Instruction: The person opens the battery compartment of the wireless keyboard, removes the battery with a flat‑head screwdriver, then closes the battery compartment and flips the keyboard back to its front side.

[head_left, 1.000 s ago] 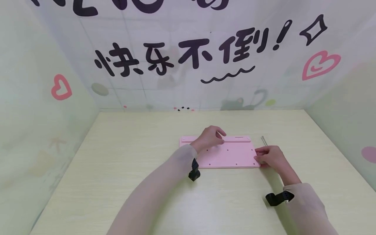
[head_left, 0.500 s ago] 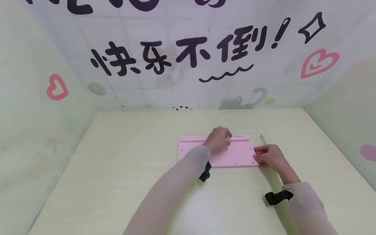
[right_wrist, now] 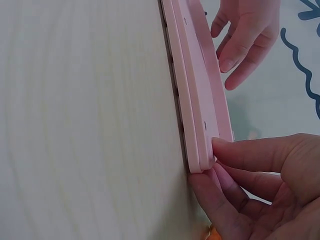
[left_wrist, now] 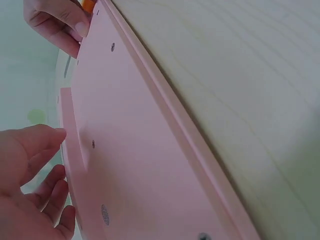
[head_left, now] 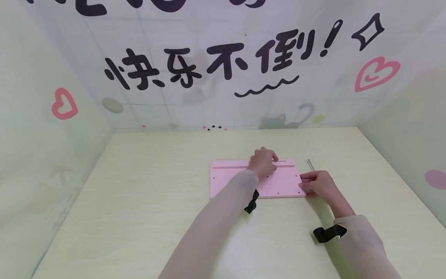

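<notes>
A pink keyboard (head_left: 237,186) lies face down on the table, its underside with small screws and a raised bar along the far edge. My left hand (head_left: 263,162) is over that bar, right of the keyboard's middle. In the left wrist view, the loosely bent fingers (left_wrist: 42,137) of this hand are beside the bar with nothing gripped. At the right end, my right hand (head_left: 318,185) pinches the keyboard's edge, thumb on the underside and fingers beneath, as the right wrist view shows.
A thin metal tool (head_left: 310,164) lies just beyond my right hand, partly hidden by it. Something orange (right_wrist: 214,234) shows near that hand. The pale wooden table (head_left: 139,186) is bounded by a printed back wall (head_left: 195,112) and side walls.
My left hand has moved right along the keyboard's raised bar. The right hand keeps its pinch on the right end, and the keyboard stays in place.
</notes>
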`<state>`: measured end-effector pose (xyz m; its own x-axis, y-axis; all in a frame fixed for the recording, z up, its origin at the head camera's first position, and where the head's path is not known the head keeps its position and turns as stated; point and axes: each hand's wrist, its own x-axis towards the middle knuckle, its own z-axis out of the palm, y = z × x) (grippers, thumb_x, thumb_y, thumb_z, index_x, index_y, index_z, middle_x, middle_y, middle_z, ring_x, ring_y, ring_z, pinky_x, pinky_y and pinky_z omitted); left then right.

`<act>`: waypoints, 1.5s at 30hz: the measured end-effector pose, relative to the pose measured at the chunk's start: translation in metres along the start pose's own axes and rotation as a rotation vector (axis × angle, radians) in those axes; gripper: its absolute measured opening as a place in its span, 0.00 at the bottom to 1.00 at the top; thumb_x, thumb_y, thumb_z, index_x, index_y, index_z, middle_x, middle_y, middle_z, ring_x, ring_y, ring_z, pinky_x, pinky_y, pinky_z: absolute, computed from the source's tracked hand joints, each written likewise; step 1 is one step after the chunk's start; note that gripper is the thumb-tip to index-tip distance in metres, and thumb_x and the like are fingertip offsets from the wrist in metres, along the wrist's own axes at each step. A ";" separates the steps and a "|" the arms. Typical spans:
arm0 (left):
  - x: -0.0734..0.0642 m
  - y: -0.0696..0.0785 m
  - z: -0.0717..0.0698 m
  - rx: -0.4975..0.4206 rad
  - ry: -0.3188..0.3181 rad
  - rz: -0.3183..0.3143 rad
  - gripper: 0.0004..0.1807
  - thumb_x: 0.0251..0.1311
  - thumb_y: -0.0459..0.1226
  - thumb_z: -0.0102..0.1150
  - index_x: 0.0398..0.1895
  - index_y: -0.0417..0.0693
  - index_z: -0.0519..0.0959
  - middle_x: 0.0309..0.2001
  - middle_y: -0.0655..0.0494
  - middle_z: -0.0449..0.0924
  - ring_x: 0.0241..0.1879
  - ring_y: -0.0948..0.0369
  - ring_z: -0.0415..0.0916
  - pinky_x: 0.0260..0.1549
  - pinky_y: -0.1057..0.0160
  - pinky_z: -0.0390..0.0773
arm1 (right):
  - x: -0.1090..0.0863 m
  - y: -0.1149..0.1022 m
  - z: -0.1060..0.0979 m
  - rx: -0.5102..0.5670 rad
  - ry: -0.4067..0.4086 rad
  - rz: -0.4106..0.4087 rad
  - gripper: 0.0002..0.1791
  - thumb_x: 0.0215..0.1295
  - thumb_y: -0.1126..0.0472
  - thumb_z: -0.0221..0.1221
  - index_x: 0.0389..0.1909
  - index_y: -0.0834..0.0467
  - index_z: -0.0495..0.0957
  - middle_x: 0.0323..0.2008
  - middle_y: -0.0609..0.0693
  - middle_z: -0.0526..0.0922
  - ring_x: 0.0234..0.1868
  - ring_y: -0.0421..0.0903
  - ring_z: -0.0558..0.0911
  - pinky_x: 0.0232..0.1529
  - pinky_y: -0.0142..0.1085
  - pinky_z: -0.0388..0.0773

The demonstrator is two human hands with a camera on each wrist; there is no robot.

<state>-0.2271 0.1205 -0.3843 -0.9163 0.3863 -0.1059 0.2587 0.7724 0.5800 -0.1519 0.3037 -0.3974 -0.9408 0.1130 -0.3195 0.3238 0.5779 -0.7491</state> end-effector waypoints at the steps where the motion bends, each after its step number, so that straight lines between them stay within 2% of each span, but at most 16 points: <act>1: 0.000 0.001 0.001 0.010 0.007 -0.004 0.12 0.53 0.40 0.64 0.42 0.58 0.80 0.44 0.60 0.71 0.45 0.61 0.64 0.45 0.63 0.67 | 0.000 0.000 0.000 -0.001 0.002 0.001 0.22 0.56 0.68 0.61 0.51 0.74 0.71 0.37 0.60 0.78 0.27 0.43 0.76 0.29 0.35 0.78; 11: 0.003 0.000 0.010 0.056 0.069 -0.022 0.10 0.54 0.41 0.64 0.39 0.62 0.79 0.43 0.60 0.69 0.42 0.60 0.63 0.43 0.62 0.66 | 0.002 0.001 0.002 -0.004 0.022 0.022 0.22 0.57 0.67 0.61 0.52 0.72 0.71 0.38 0.60 0.78 0.27 0.44 0.76 0.29 0.35 0.78; 23: 0.009 0.003 0.015 0.090 0.048 -0.014 0.11 0.54 0.44 0.63 0.42 0.66 0.78 0.47 0.59 0.68 0.45 0.59 0.61 0.43 0.62 0.65 | 0.002 0.002 0.000 0.001 0.021 0.022 0.22 0.58 0.68 0.60 0.52 0.73 0.71 0.37 0.60 0.78 0.27 0.44 0.76 0.30 0.35 0.78; 30: 0.013 0.000 0.019 0.062 0.073 -0.038 0.09 0.55 0.47 0.61 0.40 0.67 0.78 0.46 0.59 0.69 0.42 0.61 0.61 0.41 0.62 0.65 | 0.003 0.003 0.001 0.005 0.020 0.027 0.22 0.57 0.68 0.61 0.51 0.73 0.71 0.37 0.60 0.78 0.27 0.43 0.76 0.29 0.35 0.78; 36: 0.014 -0.001 0.020 0.035 0.087 -0.039 0.08 0.55 0.47 0.62 0.38 0.66 0.78 0.45 0.59 0.70 0.42 0.60 0.62 0.41 0.62 0.65 | 0.003 0.003 0.002 -0.009 0.024 0.025 0.21 0.57 0.67 0.61 0.51 0.72 0.72 0.37 0.60 0.78 0.27 0.44 0.76 0.29 0.35 0.78; 40: 0.016 -0.001 0.020 0.026 0.067 -0.043 0.09 0.55 0.47 0.61 0.40 0.66 0.78 0.45 0.59 0.69 0.41 0.60 0.61 0.42 0.61 0.65 | 0.003 0.003 0.002 -0.005 0.027 0.031 0.21 0.58 0.67 0.60 0.52 0.72 0.72 0.38 0.60 0.78 0.27 0.45 0.76 0.29 0.36 0.78; 45: 0.018 0.001 0.015 0.008 -0.006 -0.061 0.10 0.57 0.46 0.60 0.43 0.63 0.77 0.46 0.58 0.69 0.42 0.60 0.60 0.44 0.61 0.64 | 0.002 0.001 0.002 -0.003 0.028 0.034 0.21 0.58 0.67 0.60 0.52 0.71 0.71 0.38 0.61 0.77 0.27 0.45 0.76 0.29 0.35 0.78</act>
<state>-0.2388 0.1356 -0.3982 -0.9285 0.3416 -0.1457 0.2051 0.7988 0.5656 -0.1536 0.3031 -0.4004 -0.9319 0.1550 -0.3280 0.3550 0.5755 -0.7367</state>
